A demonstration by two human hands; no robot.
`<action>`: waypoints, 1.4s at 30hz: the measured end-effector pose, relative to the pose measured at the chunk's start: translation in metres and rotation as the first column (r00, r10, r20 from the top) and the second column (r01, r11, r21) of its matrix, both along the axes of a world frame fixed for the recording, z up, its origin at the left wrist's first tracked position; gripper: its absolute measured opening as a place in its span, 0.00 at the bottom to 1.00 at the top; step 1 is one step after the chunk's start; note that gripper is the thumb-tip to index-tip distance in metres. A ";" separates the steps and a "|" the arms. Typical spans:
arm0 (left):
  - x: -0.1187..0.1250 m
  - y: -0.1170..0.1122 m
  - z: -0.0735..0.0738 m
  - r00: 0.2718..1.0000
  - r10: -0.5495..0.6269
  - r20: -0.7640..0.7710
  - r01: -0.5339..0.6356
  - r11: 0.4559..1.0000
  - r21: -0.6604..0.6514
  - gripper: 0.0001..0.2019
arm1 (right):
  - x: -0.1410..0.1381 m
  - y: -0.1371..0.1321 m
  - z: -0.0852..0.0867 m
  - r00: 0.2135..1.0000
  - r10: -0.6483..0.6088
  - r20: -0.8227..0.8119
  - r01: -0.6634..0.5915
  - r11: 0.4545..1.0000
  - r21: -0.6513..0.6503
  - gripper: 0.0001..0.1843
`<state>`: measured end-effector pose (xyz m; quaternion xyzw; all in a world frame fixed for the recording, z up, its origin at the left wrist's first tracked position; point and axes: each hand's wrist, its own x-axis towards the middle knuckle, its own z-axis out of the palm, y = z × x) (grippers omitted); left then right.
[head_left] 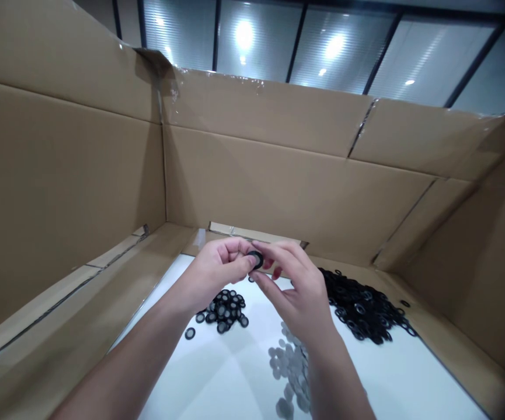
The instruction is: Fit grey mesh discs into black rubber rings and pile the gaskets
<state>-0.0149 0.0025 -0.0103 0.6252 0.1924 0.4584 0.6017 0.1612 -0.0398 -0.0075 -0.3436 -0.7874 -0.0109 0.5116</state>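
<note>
Cardboard walls (256,157) box in a white worktop (199,373), with glass panels (252,41) catching ceiling lights beyond them. From where I stand, both hands meet above the far part of the worktop. The left hand (215,265) has its thumb and fingers pinched closed on a black ring (256,260), the thumb near its rim. The right hand (296,286) curves round the other side of it, index finger above and thumb just below; whether those fingertips press on the ring, I cannot tell. Held up between the hands with its face turned toward the wearer, it seems placed that way so its middle can be watched and its edge steadied.

It is a small, flat, dark round piece with a wide rim, and its centre shows grey, much like the black rings with grey centres (225,311) gathered on the worktop below the left hand. One stray ring (190,333) lies just apart from that cluster. Beside the right forearm, partly hidden by it, spread loose grey discs (293,367). Farther right sits a big heap of open black rings (366,303), reaching onto the cardboard at its far side. Keeping each kind in its own pile probably makes every sort easy to reach.
</note>
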 end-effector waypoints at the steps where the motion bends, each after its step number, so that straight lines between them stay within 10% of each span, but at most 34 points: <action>1: 0.000 0.000 0.000 1.000 -0.003 0.004 0.003 1.000 0.007 0.07 | 0.001 0.000 0.001 1.000 0.007 0.011 -0.007 1.000 0.002 0.18; 18: 0.004 0.002 -0.004 0.998 0.037 -0.050 -0.038 0.999 -0.016 0.10 | 0.000 0.007 -0.003 0.992 -0.127 -0.008 0.127 0.991 0.031 0.12; 23: 0.003 0.006 -0.005 0.994 0.081 -0.066 -0.082 0.997 -0.007 0.11 | -0.004 0.006 -0.004 0.981 -0.196 0.002 0.196 0.980 -0.046 0.24; 28: -0.001 0.020 -0.008 0.939 0.222 -0.261 -0.197 0.973 0.117 0.13 | 0.042 0.013 0.002 0.961 -0.266 0.069 0.273 0.954 -0.126 0.20; 32: -0.001 0.047 -0.031 0.618 0.288 -0.731 -0.023 0.936 0.350 0.14 | 0.129 0.036 -0.028 0.826 -0.544 0.148 0.562 0.773 -0.295 0.17; 36: 0.002 0.076 -0.068 0.418 0.231 -0.879 0.099 0.950 0.296 0.07 | 0.200 0.044 -0.091 0.689 -0.585 0.428 0.724 0.534 -0.436 0.13; 42: 0.000 0.087 -0.087 0.246 0.250 -0.936 0.094 0.955 0.280 0.10 | 0.210 0.040 -0.165 0.589 -0.556 0.586 0.806 0.355 -0.474 0.14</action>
